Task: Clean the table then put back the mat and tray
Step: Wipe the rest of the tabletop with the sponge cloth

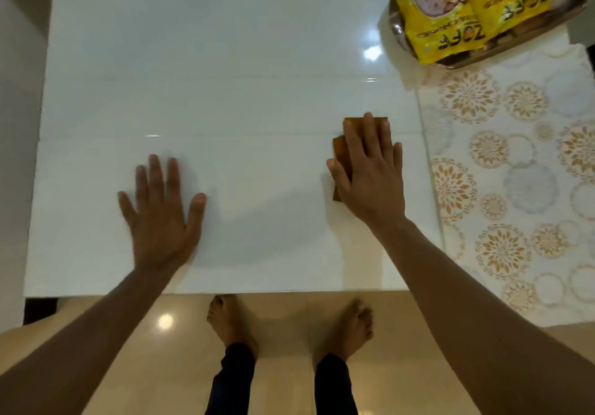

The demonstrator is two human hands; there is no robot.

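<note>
Both arms outstretched — left hand flat, right hand flat, fingers straight.

The table is glossy white, and the cloth on it is orange-brown. The mat is white with a pattern of golden-tan floral medallions and pale grey rings, and the tray is a shiny silver-brown, carrying 2 bright yellow packets with dark lettering. The floor is glossy beige tile.
</note>
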